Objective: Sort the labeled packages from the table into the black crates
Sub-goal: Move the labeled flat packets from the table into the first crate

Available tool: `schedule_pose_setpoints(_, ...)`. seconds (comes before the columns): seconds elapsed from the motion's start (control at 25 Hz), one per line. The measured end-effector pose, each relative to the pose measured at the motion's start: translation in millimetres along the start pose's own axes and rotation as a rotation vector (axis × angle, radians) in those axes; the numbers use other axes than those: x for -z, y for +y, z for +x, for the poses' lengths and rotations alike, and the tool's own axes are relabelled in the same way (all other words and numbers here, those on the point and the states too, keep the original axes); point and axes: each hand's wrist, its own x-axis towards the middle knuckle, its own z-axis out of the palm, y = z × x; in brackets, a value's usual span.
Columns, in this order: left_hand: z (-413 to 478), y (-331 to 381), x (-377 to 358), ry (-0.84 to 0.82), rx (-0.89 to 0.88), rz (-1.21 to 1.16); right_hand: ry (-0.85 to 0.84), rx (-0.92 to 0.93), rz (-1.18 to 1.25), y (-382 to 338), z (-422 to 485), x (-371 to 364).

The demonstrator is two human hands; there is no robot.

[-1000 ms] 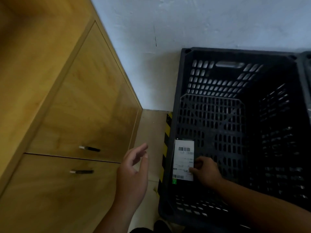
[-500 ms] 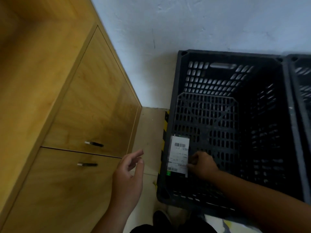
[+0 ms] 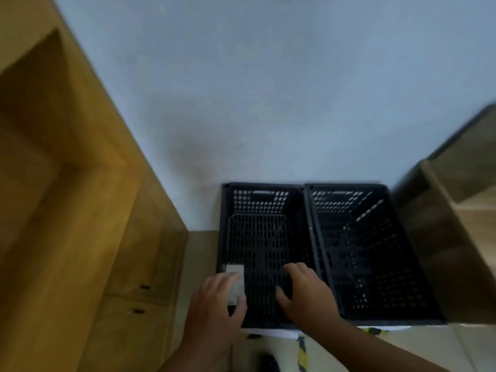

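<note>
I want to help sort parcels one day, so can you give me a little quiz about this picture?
1. How many black crates stand by the wall? A) one B) two C) four
2. True or false: the labeled package lies in the left crate, at its near left corner.
3. Which hand partly covers the package?

Key: 1 is B, the left crate and the right crate. 2 is true. 3 is the left hand; the right hand holds nothing.
</note>
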Motion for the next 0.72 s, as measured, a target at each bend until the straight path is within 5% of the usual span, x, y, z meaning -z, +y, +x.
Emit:
schedule_pose_setpoints(0.36, 3.4, 153.9, 1.4, -0.027, -0.424, 0.135, 0.319, -0.117, -0.09, 47.0, -106.4, 123.1)
schedule_pose_setpoints(0.72, -26.3, 302.0, -84.7, -0.072, -0.582, 0.138, 0.488, -0.336, -0.03, 191.5, -205.3, 177.9)
